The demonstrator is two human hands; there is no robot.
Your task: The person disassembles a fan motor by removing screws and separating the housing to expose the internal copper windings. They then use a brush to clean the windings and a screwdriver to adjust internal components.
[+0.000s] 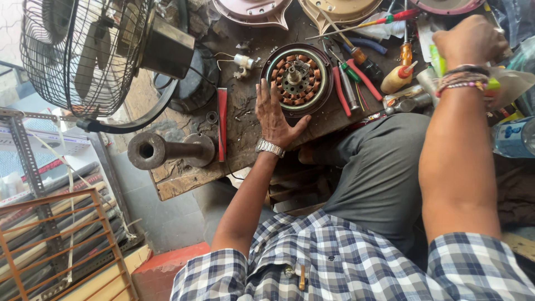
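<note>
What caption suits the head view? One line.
Left hand rests beside fan motor stator; right hand reaches among tools.

Probably a fan repair workshop: worn workbench, screwdrivers, opened fan motor, caged fan.

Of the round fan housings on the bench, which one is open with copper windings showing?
The fan motor beside the left hand; the pink housing and cream housing at the far edge show only closed shells.
</note>
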